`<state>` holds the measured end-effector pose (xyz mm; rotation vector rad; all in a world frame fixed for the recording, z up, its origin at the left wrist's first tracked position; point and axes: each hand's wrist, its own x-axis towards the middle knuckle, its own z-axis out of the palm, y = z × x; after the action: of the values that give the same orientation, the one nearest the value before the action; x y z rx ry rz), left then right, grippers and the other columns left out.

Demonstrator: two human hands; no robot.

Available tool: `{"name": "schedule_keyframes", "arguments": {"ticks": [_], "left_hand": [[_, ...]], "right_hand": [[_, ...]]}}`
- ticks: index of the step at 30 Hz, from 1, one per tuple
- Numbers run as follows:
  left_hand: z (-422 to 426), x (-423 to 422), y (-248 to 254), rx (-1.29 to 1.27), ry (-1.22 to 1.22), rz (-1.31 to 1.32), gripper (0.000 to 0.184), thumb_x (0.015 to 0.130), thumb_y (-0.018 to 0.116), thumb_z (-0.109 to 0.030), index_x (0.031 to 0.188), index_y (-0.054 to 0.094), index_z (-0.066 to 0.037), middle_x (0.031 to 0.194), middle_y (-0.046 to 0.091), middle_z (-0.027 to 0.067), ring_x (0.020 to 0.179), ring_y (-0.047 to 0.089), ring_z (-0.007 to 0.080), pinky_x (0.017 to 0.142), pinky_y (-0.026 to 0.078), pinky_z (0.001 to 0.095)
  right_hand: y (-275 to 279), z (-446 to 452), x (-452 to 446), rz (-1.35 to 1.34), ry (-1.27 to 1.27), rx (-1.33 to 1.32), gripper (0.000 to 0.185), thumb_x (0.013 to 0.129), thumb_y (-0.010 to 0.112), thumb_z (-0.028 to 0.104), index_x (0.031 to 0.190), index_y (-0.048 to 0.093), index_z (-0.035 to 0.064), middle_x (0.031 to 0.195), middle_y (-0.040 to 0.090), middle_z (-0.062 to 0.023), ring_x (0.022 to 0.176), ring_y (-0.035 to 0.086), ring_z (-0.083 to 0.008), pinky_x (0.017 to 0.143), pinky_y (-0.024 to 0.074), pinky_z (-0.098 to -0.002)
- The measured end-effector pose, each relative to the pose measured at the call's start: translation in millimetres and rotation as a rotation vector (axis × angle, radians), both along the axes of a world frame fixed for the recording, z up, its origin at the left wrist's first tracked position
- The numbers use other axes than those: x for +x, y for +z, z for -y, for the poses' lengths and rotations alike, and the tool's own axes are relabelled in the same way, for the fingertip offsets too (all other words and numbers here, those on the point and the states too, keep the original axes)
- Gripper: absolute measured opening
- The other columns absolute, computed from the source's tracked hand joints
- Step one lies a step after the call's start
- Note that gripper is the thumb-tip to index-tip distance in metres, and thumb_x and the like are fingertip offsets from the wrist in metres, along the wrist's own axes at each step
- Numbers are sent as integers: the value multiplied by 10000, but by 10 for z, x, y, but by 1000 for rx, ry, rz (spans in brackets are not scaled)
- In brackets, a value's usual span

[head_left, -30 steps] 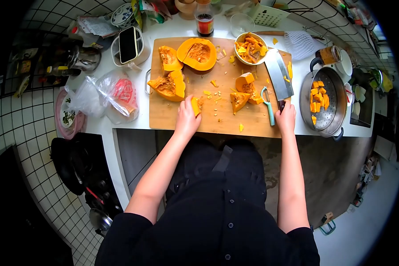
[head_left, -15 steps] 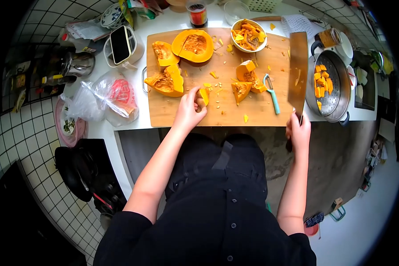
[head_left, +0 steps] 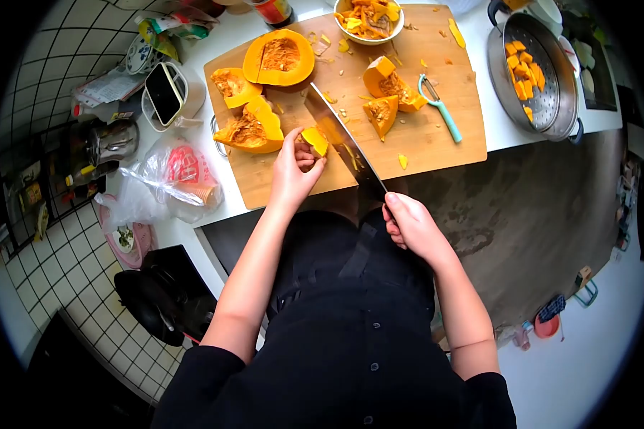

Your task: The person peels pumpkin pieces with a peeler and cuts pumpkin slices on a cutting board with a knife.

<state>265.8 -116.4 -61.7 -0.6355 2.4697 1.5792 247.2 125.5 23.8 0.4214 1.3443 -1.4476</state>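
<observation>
My left hand point(head_left: 295, 166) holds a small pumpkin piece point(head_left: 314, 141) between its fingers, over the front left of the wooden cutting board point(head_left: 436, 143). Closed round its handle, my right hand point(head_left: 411, 223) holds a cleaver point(head_left: 345, 143), its blade slanting up and left just beside that piece. Behind my left hand lie a hollowed pumpkin half point(head_left: 279, 58) and pumpkin wedges point(head_left: 254, 127). More cut pumpkin point(head_left: 381, 114) and a peeler point(head_left: 442, 111) with a light green handle rest right of the blade.
A bowl of scraps point(head_left: 368, 21) stands at the board's back edge. On the right is a steamer pot point(head_left: 544, 86) with pumpkin cubes. Left of the board are a plastic bag point(head_left: 182, 171) and a container with a phone point(head_left: 164, 94) on it.
My right hand has lifted the cleaver off the board and swung it left, beside the piece in my left hand. That piece has been raised slightly. The view has turned and shifted.
</observation>
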Motion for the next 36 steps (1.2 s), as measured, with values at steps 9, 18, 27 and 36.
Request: {"name": "schedule_keyframes", "arguments": {"ticks": [9, 18, 27, 36], "left_hand": [[17, 6, -34, -37, -33, -39, 664, 737, 729, -72, 1307, 393, -21, 940, 590, 115, 802, 622, 162, 747, 532, 268], [14, -17, 51, -62, -54, -25, 671, 745, 735, -77, 1310, 381, 0, 944, 609, 126, 803, 634, 165, 751, 535, 275], [17, -27, 20, -80, -64, -29, 667, 736, 739, -80, 1298, 388, -2, 942, 610, 130, 802, 640, 177, 756, 537, 282], [6, -54, 65, -74, -62, -14, 658, 737, 739, -86, 1290, 392, -3, 941, 605, 135, 818, 636, 174, 760, 538, 280]], "right_hand": [[-13, 175, 72, -85, 32, 69, 402, 980, 423, 405, 741, 446, 82, 594, 414, 28, 487, 365, -49, 444, 324, -204], [10, 128, 75, -126, 86, 137, 449, 978, 419, 419, 718, 463, 55, 592, 455, -3, 510, 422, -86, 498, 391, -244], [32, 110, 54, -241, 172, 182, 474, 981, 415, 410, 721, 475, 18, 601, 482, -49, 566, 467, -135, 564, 421, -292], [74, 55, 81, -224, 132, 173, 461, 983, 424, 388, 715, 468, 15, 588, 471, -47, 549, 448, -136, 554, 414, -291]]}}
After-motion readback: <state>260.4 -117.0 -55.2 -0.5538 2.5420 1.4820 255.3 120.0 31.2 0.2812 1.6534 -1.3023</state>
